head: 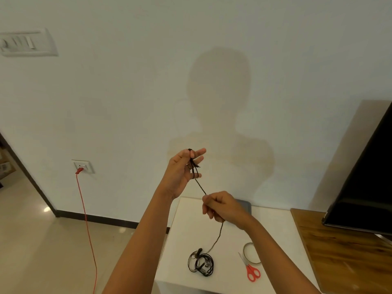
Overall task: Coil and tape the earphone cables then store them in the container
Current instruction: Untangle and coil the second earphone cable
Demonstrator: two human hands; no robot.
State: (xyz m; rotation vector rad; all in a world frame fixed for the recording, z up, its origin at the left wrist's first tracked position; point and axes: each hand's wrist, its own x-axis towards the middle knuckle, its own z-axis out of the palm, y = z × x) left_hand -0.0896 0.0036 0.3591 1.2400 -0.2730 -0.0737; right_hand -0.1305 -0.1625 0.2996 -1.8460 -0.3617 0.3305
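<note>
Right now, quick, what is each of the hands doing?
Left hand: holds the earphone cable, looped round its fingers.
Right hand: pinches the same cable lower down.

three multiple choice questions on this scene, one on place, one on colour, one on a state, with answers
1. Where do the scissors lie? A on the white table beside the tape roll; B in a drawer; C on a chair.
2. Their handles are: A blue; B black; C red.
3. The right hand: A lies flat; B pinches the black cable; C holds tape.
Answers: A, they rest by the roll on the table; C, both loops are red; B, its fingers close on the cable running up to the left hand.
</note>
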